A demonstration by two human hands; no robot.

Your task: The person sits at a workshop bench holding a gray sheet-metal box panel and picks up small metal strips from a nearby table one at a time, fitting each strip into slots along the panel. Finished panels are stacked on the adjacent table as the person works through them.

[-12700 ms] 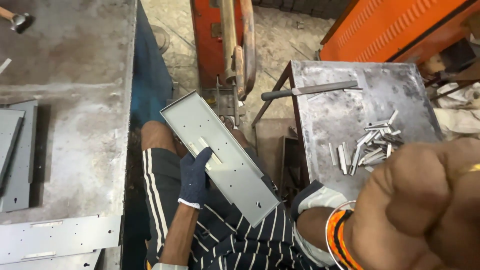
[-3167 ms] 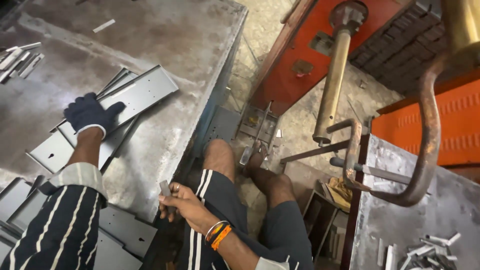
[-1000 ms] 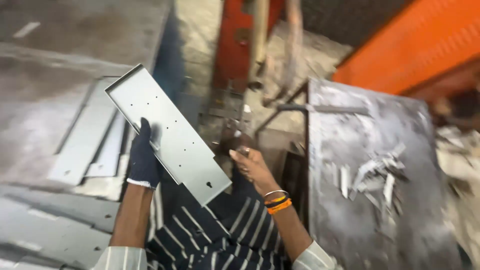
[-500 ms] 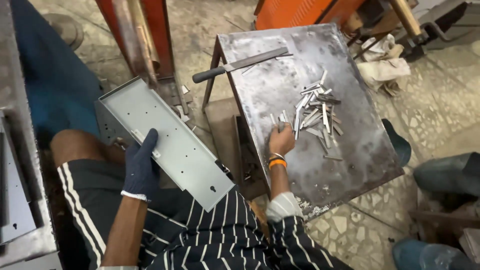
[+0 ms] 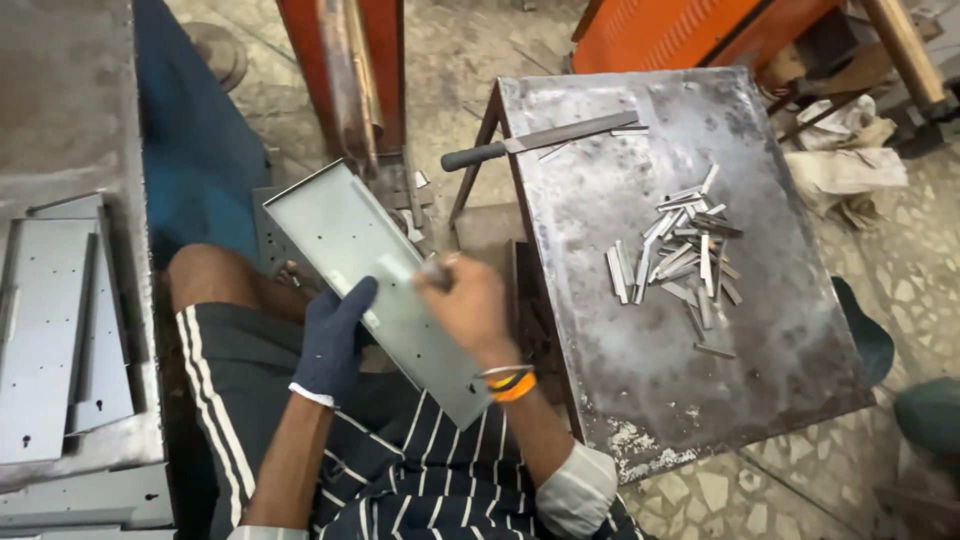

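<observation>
The gloved left hand [image 5: 335, 335] has its fingers clamped on a long grey metal tray [image 5: 385, 280] over the lap; the bare right hand [image 5: 470, 305] pinches a small metal strip [image 5: 432, 268] against it, beside the steel surface [image 5: 690, 400].

The left hand [image 5: 335, 335] wore a dark blue knit glove with a pale cuff; the right hand [image 5: 470, 305] was bare, with orange and perhaps metal bangles at the wrist. Striped dark sleeves, rolled; side-striped black shorts.

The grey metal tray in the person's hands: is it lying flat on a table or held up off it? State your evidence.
Held up. The grey metal tray sits tilted over the lap, gripped by the gloved left hand and the bare right hand, touching neither table.
</observation>
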